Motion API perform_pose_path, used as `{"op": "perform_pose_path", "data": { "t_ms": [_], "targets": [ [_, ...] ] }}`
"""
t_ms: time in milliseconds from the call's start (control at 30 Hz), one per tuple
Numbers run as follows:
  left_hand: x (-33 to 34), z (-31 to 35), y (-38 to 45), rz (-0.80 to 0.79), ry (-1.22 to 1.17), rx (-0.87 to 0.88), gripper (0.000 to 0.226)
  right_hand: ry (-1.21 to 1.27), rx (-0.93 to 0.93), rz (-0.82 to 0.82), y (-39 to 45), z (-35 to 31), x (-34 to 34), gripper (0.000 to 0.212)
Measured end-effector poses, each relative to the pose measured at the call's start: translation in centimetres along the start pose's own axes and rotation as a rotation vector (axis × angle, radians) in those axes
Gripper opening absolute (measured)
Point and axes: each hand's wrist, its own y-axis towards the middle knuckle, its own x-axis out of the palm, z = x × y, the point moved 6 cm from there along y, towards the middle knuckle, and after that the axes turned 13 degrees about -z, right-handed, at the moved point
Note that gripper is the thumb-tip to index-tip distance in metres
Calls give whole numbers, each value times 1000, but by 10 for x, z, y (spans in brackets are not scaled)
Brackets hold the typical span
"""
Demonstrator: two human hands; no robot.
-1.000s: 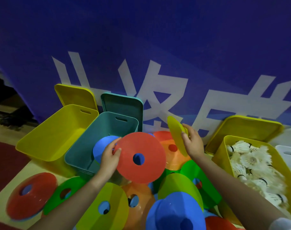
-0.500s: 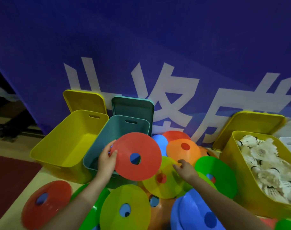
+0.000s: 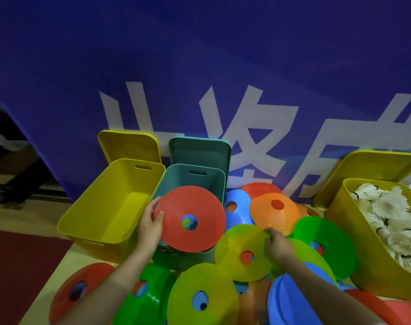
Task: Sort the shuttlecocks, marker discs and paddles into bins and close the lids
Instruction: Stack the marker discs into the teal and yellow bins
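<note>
Holding a red marker disc (image 3: 190,219) in your left hand (image 3: 150,227) over the teal bin (image 3: 195,181), you pinch a yellow-green disc (image 3: 243,250) with your right hand (image 3: 278,245).

Your left fingers clamp the red disc's left rim; it is tilted and hides most of the bin's opening. Your right fingertips close on the yellow-green disc's edge, atop the heap of discs (image 3: 270,209) in blue, orange, green and red that crowds the floor between the bins. Left of the teal bin stands an open yellow bin (image 3: 110,207), both lids propped behind. At the right edge, another yellow bin (image 3: 354,245) holds white shuttlecocks (image 3: 387,216). Behind, a blue banner (image 3: 199,66) carries large white characters, partly hidden.
</note>
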Motion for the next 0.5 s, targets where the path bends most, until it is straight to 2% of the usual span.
{"op": "perform_pose_path", "data": {
  "t_ms": [100,200,333,500],
  "targets": [
    [4,1,15,-16,-3,-20,38,17,-65,100,-15,-10,-9,29],
    [12,2,39,-27,74,-3,37,89,-69,203,-24,-12,-31,30],
    [23,-2,68,-53,237,-22,41,425,-24,368,-37,-9,-77,45],
    [29,-4,78,-83,389,-63,51,678,17,460,-44,-22,-106,44]
  ]
}}
